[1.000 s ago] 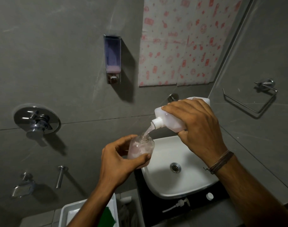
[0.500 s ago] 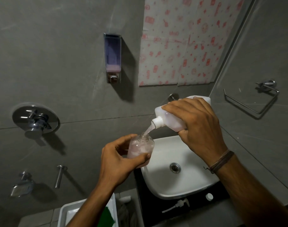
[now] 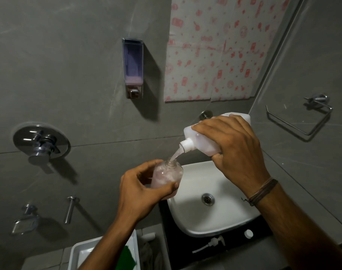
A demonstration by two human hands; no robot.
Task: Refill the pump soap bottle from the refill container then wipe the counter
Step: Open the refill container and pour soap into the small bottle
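Grey tiled walls (image 3: 68,75), seemingly papered window (image 3: 224,49).

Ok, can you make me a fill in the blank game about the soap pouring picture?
1. The right hand tips the white refill container so soap runs into the clear ____.
2. The left hand holds that bottle beside the white ____.
3. The pump head lies on the dark ____.
4. The wristband is on the ____ arm.

Missing words: bottle; sink; counter; right
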